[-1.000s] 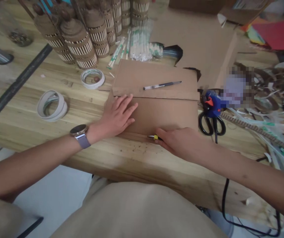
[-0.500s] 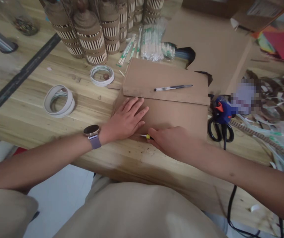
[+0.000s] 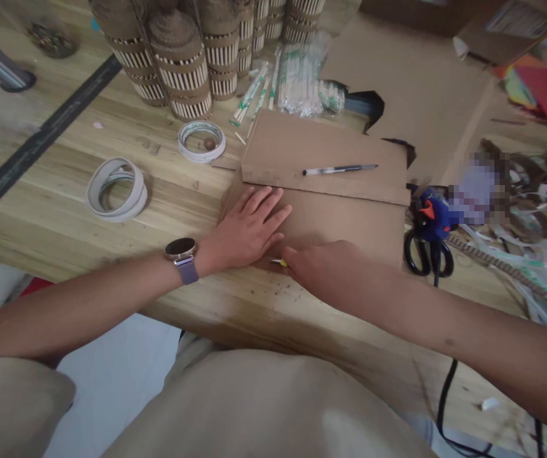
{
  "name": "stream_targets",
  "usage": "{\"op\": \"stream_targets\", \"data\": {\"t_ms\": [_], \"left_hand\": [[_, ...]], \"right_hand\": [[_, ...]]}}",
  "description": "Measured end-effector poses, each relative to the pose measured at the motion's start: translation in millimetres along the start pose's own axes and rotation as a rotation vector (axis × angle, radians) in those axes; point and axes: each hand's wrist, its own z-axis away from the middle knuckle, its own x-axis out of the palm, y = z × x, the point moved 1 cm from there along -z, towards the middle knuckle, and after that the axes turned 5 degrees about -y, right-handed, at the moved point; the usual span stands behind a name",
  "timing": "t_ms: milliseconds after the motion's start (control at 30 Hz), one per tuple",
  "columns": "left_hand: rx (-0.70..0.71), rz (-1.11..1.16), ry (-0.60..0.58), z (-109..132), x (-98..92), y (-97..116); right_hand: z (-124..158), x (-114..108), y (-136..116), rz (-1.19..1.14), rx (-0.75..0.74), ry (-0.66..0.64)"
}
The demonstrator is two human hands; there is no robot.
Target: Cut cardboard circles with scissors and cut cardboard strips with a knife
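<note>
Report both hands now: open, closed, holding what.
Left hand: open, fingers spread on the cardboard, holding nothing.
Right hand: closed, holding a small knife.

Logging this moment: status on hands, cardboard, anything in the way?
Left hand spread flat on cardboard. Right hand gripping yellow-tipped cutter, blade close to left hand. Pen farther back, apart from blade.

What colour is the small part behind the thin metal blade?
The small part is yellow, in head view.

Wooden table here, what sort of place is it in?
Probably a craft workshop: the right hand holds a small blade at the cardboard, and brown striped cylinders stand grouped behind.
</note>
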Motion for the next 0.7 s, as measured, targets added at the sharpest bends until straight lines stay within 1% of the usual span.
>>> {"op": "stream_targets", "data": {"t_ms": [100,200,400,467,700], "left_hand": [[0.009,-0.024,0.013,0,0.5,0],[0.017,-0.06,0.014,0,0.4,-1],[0.023,-0.056,0.01,1,-0.7,-2],[0.027,-0.048,0.005,2,-1.1,-3],[0.033,-0.01,-0.006,2,-1.0,-6]], "right_hand": [[0,-8,-2,0.016,-0.017,-0.055],[0,-12,-4,0.042,-0.025,-0.064],[1,-8,-4,0.087,-0.055,-0.035],[1,-6,-3,0.079,-0.06,-0.045],[4,0,2,0.105,-0.043,-0.046]]}}
